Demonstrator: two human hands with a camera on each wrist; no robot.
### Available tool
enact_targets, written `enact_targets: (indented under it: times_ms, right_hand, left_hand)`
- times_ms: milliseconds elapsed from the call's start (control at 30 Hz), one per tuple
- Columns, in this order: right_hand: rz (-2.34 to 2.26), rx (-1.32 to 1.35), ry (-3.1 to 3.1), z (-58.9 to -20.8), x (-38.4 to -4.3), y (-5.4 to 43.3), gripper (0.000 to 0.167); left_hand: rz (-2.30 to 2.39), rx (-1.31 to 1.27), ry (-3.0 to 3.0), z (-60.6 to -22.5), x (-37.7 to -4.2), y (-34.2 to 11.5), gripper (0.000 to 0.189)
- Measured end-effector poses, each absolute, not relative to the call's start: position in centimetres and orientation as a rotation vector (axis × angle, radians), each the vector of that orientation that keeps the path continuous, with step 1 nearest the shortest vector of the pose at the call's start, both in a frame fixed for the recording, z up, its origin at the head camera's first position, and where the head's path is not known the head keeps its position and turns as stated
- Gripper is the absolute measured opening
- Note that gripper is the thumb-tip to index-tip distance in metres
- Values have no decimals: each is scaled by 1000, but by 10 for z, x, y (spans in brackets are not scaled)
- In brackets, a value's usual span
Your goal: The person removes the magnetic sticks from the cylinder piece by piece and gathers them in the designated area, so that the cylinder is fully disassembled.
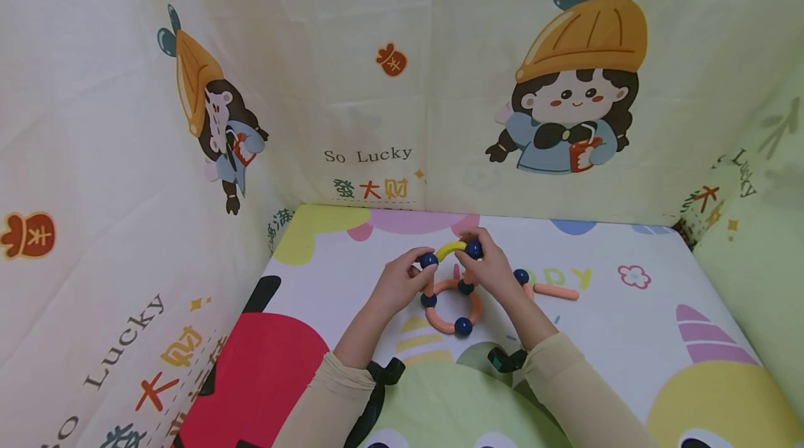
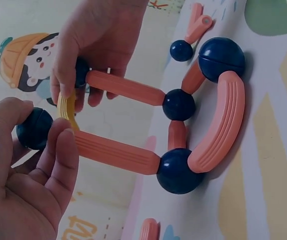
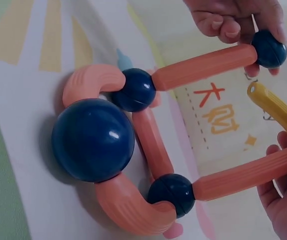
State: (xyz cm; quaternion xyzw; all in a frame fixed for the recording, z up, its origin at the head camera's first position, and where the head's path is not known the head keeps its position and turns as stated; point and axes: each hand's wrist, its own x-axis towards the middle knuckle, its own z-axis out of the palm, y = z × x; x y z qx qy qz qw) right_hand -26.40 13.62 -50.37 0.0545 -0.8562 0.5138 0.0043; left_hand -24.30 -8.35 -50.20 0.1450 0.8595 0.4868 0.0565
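On the printed mat stands a magnetic-stick frame: a ring of curved pink sticks joined by blue balls, with two straight pink sticks rising from it. My left hand grips the blue ball topping the left upright between thumb and fingers. At the other upright, my right hand holds the top blue ball and a yellow curved stick. In the right wrist view, the yellow stick's free tip points toward the left ball, with a gap between them.
Right of the frame lie a loose blue ball and a straight pink stick, with another pink piece touching that ball. A pink stick shows at the bottom of the left wrist view. Printed cloth walls enclose the mat's back and sides.
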Motion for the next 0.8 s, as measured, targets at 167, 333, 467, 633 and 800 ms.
enact_targets:
  times_ms: [167,333,467,633,800]
  right_hand:
    - [1762,292,-2567,-504,-263,138,46]
    - [1895,419,-2467,-507,-262,144,66]
    - [1951,456,-2434,-512,-261,150,81]
    - [1927,308,-2506,-523,-257,156,77]
    - [1878,180,-2584,-543,-249,160,69]
  left_hand:
    - [1562,366,2520,-503,-242,-83,47]
    - [1614,339,2484,-504,-243,-82,48]
    - [1631,337,2487,-507,-243,-83,50]
    - [1646,339,2492,-509,-243,-83,48]
    - [1660,331,2486,-510,-243,-83,46]
